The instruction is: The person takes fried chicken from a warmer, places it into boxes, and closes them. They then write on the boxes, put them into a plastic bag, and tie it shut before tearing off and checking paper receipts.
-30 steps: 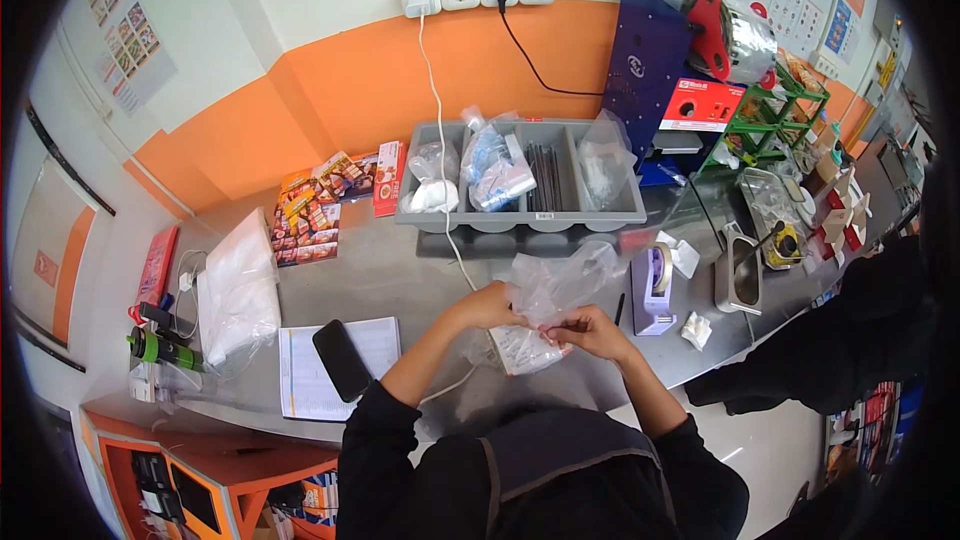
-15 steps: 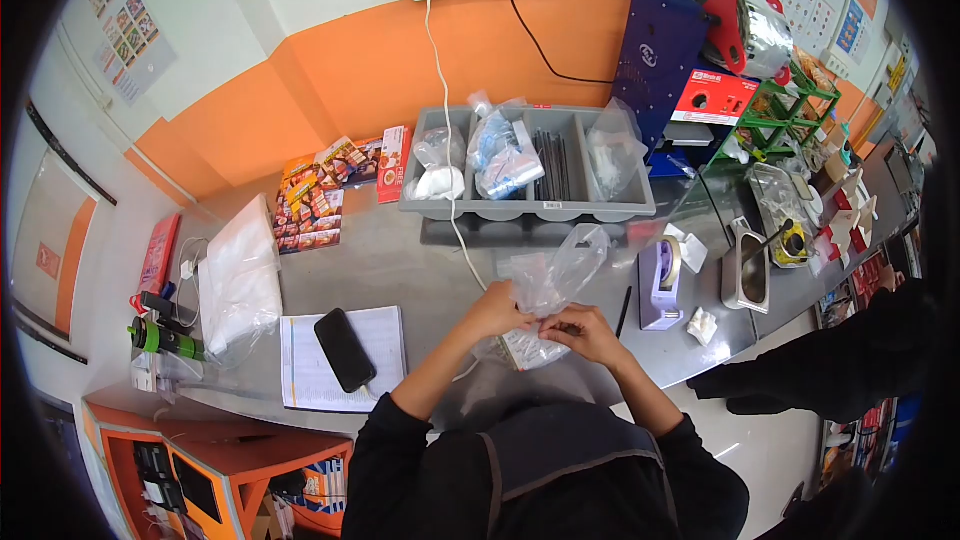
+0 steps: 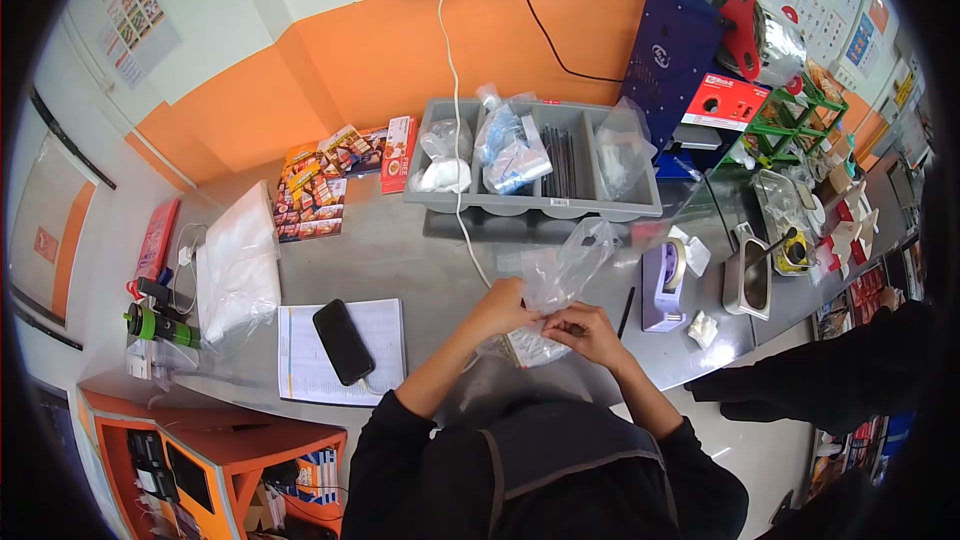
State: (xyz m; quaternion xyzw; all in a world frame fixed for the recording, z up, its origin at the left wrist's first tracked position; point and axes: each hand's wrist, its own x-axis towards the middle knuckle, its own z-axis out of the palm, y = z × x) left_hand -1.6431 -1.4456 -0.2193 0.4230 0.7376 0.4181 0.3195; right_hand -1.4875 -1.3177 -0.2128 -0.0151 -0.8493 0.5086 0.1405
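Observation:
A clear plastic bag [image 3: 566, 265] stands gathered at its neck near the front edge of the counter, its loose top and handles puffed upward. Inside its lower part sits a pale, printed item [image 3: 534, 348], too blurred to name. My left hand [image 3: 502, 308] is closed around the bag's neck from the left. On the other side, my right hand [image 3: 584, 332] pinches the gathered plastic with thumb and fingers, close to the left fingertips. Just right of the bag lie a black pen [image 3: 627, 312] and a purple tape dispenser [image 3: 662, 290].
A grey divided tray [image 3: 540, 202] with bags and straws stands behind. Left are a black phone [image 3: 342, 342] on papers [image 3: 300, 360] and a stack of white bags [image 3: 236, 265]. A metal container [image 3: 747, 278] stands right, near a person in dark clothes [image 3: 830, 370].
The camera view has shifted slightly, so the counter and tray sit a little differently. Both hands stay at the bag's neck with hardly any visible movement.

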